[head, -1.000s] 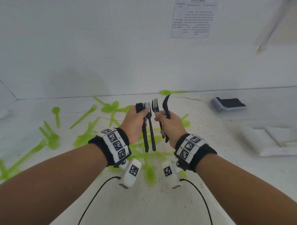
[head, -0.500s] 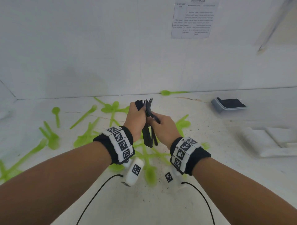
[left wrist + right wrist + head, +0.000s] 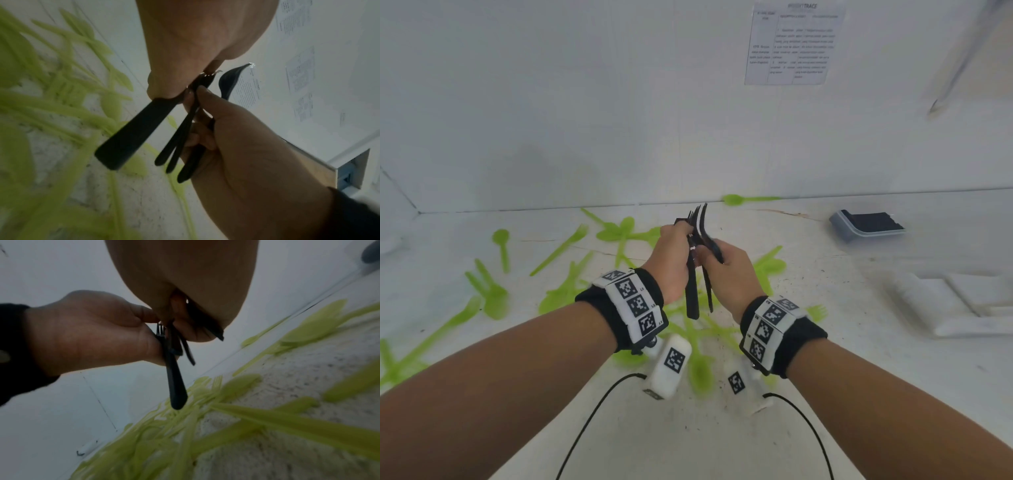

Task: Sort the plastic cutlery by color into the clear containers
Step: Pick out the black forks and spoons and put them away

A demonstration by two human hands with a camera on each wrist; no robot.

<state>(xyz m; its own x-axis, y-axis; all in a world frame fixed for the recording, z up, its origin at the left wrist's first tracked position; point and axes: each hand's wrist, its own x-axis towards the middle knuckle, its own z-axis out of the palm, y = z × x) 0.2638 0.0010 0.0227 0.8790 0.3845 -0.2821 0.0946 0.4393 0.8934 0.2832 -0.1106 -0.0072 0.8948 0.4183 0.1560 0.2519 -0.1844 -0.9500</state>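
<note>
Above the table's middle, my left hand (image 3: 677,253) and right hand (image 3: 722,265) meet and both grip one bundle of black plastic cutlery (image 3: 693,294). The fork tines point up and the handles hang down. From the left wrist, a wide black handle (image 3: 131,133) juts out under my left hand (image 3: 195,48), and thinner handles pass through the fingers of my right hand (image 3: 236,138). Seen from the right wrist, my left hand (image 3: 92,334) pinches the black cutlery (image 3: 175,386) just below my right hand (image 3: 185,280). Several green forks and spoons (image 3: 493,298) lie scattered on the white table.
A clear container (image 3: 866,226) with dark contents sits at the back right. White trays or lids (image 3: 962,301) lie along the right side. A green spoon (image 3: 736,199) rests against the back wall, below a paper sheet (image 3: 791,44). Cables hang from both wrists.
A second ago each hand held its own black pieces, a little apart. The right hand has moved left and the pieces are now pressed together into one bundle.
</note>
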